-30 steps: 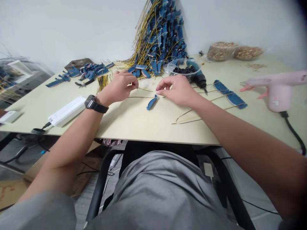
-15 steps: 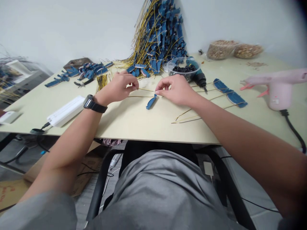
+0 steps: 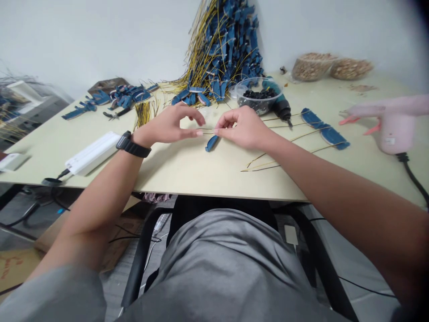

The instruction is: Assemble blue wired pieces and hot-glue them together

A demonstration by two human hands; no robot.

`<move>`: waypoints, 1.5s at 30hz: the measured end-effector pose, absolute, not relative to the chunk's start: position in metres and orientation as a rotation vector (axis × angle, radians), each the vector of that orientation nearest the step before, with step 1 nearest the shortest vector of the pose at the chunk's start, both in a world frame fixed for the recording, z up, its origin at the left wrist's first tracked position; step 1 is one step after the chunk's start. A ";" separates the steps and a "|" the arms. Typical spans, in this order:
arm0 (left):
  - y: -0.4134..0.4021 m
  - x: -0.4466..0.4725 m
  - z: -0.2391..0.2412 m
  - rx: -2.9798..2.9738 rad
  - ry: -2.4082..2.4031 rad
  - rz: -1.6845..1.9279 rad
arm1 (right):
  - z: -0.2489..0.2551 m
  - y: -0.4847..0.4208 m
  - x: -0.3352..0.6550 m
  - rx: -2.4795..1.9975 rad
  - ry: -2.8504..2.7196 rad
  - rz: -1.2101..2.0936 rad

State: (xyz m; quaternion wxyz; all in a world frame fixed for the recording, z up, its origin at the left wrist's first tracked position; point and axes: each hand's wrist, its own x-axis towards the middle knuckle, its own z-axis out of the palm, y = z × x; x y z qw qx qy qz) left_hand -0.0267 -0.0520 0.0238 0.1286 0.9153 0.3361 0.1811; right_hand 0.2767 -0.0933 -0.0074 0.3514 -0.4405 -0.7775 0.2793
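Observation:
My left hand (image 3: 174, 124) is over the table with its thumb and forefinger spread apart, around thin dark wires (image 3: 208, 131). It does not grip them, though whether the thumb touches one I cannot tell. With thumb and forefinger pinched, my right hand (image 3: 244, 127) holds the wires at the end of a small curved blue piece (image 3: 211, 143). The piece slants down and left below the right fingertips, its upper end partly hidden by them. To the right of this hand lies a pair of joined blue pieces (image 3: 325, 129) with long wires running left from it.
A tall heap of wired blue pieces (image 3: 231, 49) leans on the wall. Before it are a clear bowl of black bits (image 3: 258, 100) and a power drill (image 3: 283, 107). A pink glue gun (image 3: 390, 120) stands right; a white power strip (image 3: 94, 154) and pliers (image 3: 115, 115) lie left.
My left thumb and forefinger have parted from the wire they pinched, and the hand has moved right towards my right hand. My right hand still pinches at the blue piece's upper end.

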 end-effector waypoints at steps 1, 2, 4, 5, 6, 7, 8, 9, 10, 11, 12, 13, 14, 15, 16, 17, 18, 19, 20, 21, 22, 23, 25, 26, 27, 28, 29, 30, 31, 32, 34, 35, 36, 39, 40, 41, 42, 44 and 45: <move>-0.052 -0.025 0.022 2.661 0.928 0.519 | -0.007 -0.094 0.277 -1.130 -2.016 0.733; -0.051 -0.023 0.021 2.656 0.878 0.503 | -0.007 -0.094 0.277 -1.124 -2.023 0.742; -0.049 -0.019 0.018 2.639 0.795 0.448 | -0.005 -0.096 0.277 -1.126 -2.045 0.755; -0.048 -0.017 0.016 2.629 0.763 0.408 | -0.003 -0.098 0.277 -1.136 -2.056 0.759; -0.047 -0.014 0.016 2.618 0.739 0.365 | -0.002 -0.099 0.276 -1.148 -2.067 0.762; -0.046 -0.012 0.016 2.607 0.720 0.321 | 0.000 -0.101 0.276 -1.163 -2.076 0.764; -0.045 -0.009 0.015 2.596 0.708 0.279 | 0.001 -0.103 0.275 -1.178 -2.082 0.765; -0.045 -0.007 0.016 2.585 0.700 0.243 | 0.003 -0.104 0.274 -1.191 -2.089 0.767; -0.044 -0.005 0.015 2.576 0.697 0.217 | 0.004 -0.105 0.274 -1.203 -2.097 0.766; -0.043 -0.003 0.015 2.568 0.694 0.203 | 0.005 -0.106 0.274 -1.214 -2.107 0.763; -0.042 -0.002 0.014 2.561 0.690 0.199 | 0.005 -0.107 0.274 -1.223 -2.117 0.759; -0.041 -0.001 0.012 2.554 0.685 0.210 | 0.006 -0.108 0.274 -1.232 -2.125 0.751; -0.041 0.000 0.011 2.545 0.681 0.236 | 0.006 -0.108 0.274 -1.239 -2.132 0.743; -0.040 0.000 0.008 2.535 0.679 0.270 | 0.006 -0.108 0.275 -1.246 -2.137 0.734; -0.040 0.001 0.006 2.525 0.682 0.309 | 0.006 -0.108 0.276 -1.251 -2.138 0.727; -0.040 0.001 0.004 2.520 0.695 0.350 | 0.006 -0.108 0.276 -1.255 -2.137 0.721; -0.041 0.001 0.002 2.521 0.721 0.384 | 0.006 -0.108 0.277 -1.257 -2.136 0.718; -0.042 0.002 0.001 2.529 0.751 0.406 | 0.006 -0.108 0.278 -1.258 -2.134 0.718; -0.043 0.002 0.000 2.542 0.777 0.410 | 0.005 -0.107 0.278 -1.257 -2.134 0.721; -0.044 0.003 -0.001 2.555 0.793 0.407 | 0.005 -0.107 0.279 -1.255 -2.134 0.728; -0.045 0.003 -0.002 2.565 0.796 0.402 | 0.004 -0.107 0.279 -1.253 -2.135 0.735; -0.047 0.004 -0.002 2.569 0.791 0.400 | 0.003 -0.106 0.279 -1.251 -2.139 0.743; -0.048 0.006 -0.003 2.564 0.785 0.418 | 0.002 -0.105 0.279 -1.248 -2.150 0.753; -0.048 0.006 -0.004 2.560 0.790 0.433 | 0.001 -0.104 0.279 -1.248 -2.155 0.755; -0.048 0.006 -0.005 2.556 0.799 0.446 | 0.001 -0.104 0.279 -1.248 -2.161 0.757; -0.048 0.006 -0.007 2.552 0.804 0.452 | 0.000 -0.103 0.279 -1.249 -2.167 0.758; -0.047 0.006 -0.008 2.547 0.806 0.453 | 0.000 -0.102 0.279 -1.249 -2.172 0.756; -0.046 0.006 -0.009 2.542 0.804 0.453 | -0.001 -0.102 0.279 -1.250 -2.176 0.752; -0.045 0.005 -0.011 2.538 0.804 0.455 | -0.001 -0.102 0.279 -1.249 -2.181 0.746; -0.044 0.005 -0.012 2.538 0.810 0.459 | -0.001 -0.101 0.280 -1.249 -2.186 0.738; -0.044 0.004 -0.014 2.543 0.840 0.467 | -0.001 -0.101 0.280 -1.251 -2.195 0.723; -0.044 0.004 -0.014 2.547 0.862 0.467 | -0.001 -0.101 0.280 -1.254 -2.198 0.717; -0.045 0.004 -0.015 2.549 0.885 0.465 | 0.000 -0.101 0.281 -1.258 -2.200 0.708; -0.050 0.004 -0.013 2.548 0.930 0.452 | -0.001 -0.102 0.281 -1.260 -2.212 0.665; -0.052 0.004 -0.012 2.548 0.934 0.450 | -0.001 -0.102 0.281 -1.254 -2.216 0.645; -0.053 0.004 -0.011 2.550 0.935 0.449 | -0.002 -0.102 0.281 -1.247 -2.218 0.628; -0.055 0.005 -0.010 2.552 0.935 0.448 | -0.002 -0.102 0.281 -1.239 -2.218 0.613; -0.056 0.005 -0.009 2.558 0.942 0.450 | -0.003 -0.101 0.282 -1.231 -2.216 0.589; -0.057 0.006 -0.008 2.559 0.950 0.451 | -0.004 -0.101 0.282 -1.234 -2.220 0.574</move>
